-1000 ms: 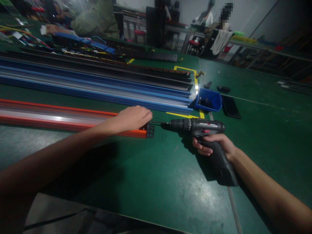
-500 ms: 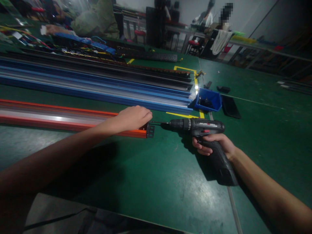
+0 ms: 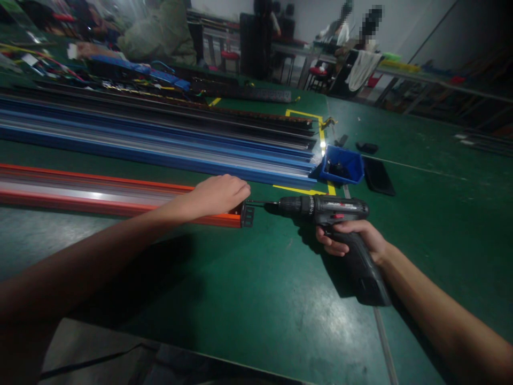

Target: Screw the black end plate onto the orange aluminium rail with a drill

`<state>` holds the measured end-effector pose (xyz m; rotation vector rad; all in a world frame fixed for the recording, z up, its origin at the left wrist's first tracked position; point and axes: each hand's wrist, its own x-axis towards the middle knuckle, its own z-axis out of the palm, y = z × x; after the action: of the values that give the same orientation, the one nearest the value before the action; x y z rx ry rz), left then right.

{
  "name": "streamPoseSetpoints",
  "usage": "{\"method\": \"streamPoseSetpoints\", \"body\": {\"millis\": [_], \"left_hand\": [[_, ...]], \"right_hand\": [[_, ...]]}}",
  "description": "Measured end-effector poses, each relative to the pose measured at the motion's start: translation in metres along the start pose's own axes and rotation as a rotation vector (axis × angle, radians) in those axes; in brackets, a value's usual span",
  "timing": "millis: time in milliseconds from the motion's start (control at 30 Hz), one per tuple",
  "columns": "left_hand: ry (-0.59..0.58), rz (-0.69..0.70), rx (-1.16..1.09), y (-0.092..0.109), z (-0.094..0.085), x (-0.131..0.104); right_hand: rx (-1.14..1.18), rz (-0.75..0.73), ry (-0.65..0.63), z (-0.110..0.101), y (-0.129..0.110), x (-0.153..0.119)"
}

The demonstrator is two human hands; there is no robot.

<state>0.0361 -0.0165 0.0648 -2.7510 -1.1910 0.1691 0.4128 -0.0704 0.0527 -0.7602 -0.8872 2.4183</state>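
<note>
My right hand (image 3: pixel 344 238) is wrapped round the grip of a black power drill (image 3: pixel 340 207), whose long thin bit points left. The bit's tip reaches the black end cap (image 3: pixel 247 215) of an orange and silver profile (image 3: pixel 96 195); my fingers partly hide the spot, so exact contact is unclear. Over the right end of that profile lies my left hand (image 3: pixel 224 193), its fingers curled down and closed on the profile's end beside the cap.
Behind the orange profile lie long blue profiles (image 3: pixel 160 152) and black strips (image 3: pixel 200 115). A blue bin (image 3: pixel 352 166) holds dark parts, with a flat black object (image 3: pixel 379 175) to its right. People sit at far tables.
</note>
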Motion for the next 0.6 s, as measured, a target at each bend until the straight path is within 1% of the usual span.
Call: {"method": "streamPoseSetpoints", "body": {"millis": [267, 467, 600], "left_hand": [[0.011, -0.030, -0.018, 0.0003, -0.0002, 0.0000], [0.000, -0.015, 0.005, 0.0000, -0.0006, -0.0001], [0.002, -0.005, -0.025, 0.0006, -0.0021, 0.0001]], "right_hand": [[-0.022, -0.002, 0.000, 0.0007, -0.0004, 0.0004], [-0.018, 0.000, 0.004, -0.0002, -0.0001, 0.0005], [-0.010, 0.001, -0.004, 0.0005, -0.0001, 0.0008]]}}
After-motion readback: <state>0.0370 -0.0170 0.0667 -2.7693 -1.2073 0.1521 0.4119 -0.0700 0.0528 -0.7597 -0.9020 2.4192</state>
